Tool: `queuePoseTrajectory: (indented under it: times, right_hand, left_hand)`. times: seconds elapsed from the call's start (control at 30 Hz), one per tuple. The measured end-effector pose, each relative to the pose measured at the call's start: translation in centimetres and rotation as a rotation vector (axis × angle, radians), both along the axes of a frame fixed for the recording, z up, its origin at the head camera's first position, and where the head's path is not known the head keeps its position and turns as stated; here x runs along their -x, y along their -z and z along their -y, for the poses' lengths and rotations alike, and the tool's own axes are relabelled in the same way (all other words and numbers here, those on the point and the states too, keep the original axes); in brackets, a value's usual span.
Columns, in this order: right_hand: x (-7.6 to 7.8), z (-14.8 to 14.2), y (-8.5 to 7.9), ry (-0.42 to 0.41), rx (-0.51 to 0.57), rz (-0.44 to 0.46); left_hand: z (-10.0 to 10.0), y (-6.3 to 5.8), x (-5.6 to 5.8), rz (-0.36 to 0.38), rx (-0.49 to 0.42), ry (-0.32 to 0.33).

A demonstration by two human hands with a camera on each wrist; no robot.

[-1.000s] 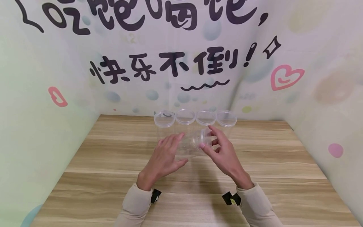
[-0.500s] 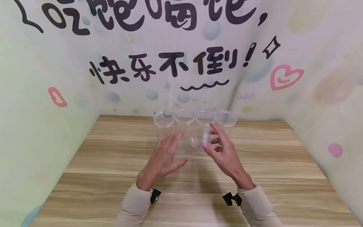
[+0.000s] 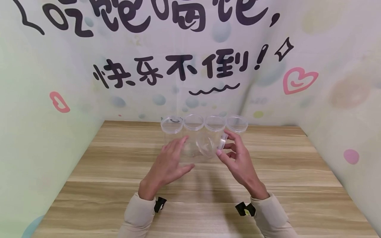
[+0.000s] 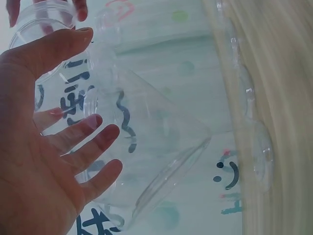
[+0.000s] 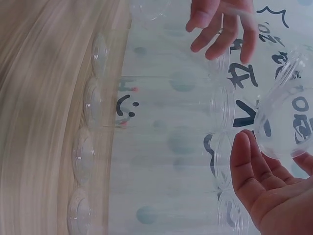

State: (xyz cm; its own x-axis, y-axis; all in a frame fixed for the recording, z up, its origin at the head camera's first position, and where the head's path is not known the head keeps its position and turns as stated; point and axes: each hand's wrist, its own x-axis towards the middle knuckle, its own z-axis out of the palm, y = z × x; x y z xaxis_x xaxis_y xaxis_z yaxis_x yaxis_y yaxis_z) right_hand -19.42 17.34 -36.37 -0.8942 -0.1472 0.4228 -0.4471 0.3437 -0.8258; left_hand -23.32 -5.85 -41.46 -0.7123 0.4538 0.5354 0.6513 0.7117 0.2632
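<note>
My left hand is spread round the body of a clear plastic jar, which lies sideways in the air with its mouth to the right. In the left wrist view the jar's base end slants to the lower right, past my fingers. Between thumb and fingertips, my right hand pinches a clear round lid. A small gap shows between lid and jar mouth. Both are see-through, so their edges are hard to make out.
Behind the hands, several upright lidded clear jars stand side by side in a row on the wood-grain table. A printed cloth backdrop rises behind them, with side panels left and right.
The lid in my right hand has moved right, away from the jar mouth. My left hand, with the jar, has shifted slightly left.
</note>
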Motion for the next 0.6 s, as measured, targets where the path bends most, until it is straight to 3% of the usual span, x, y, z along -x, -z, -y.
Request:
queuePoseTrajectory:
  times: [0.3, 0.6]
  right_hand:
    - [1.1, -0.9, 2.1, 0.010, 0.023, -0.001]
    - [0.5, -1.2, 1.8, -0.037, 0.004, 0.090]
  left_hand:
    - [1.8, -1.5, 0.0, -0.090, -0.153, -0.001]
    - [4.6, -2.7, -0.2, -0.081, -0.379, -0.072]
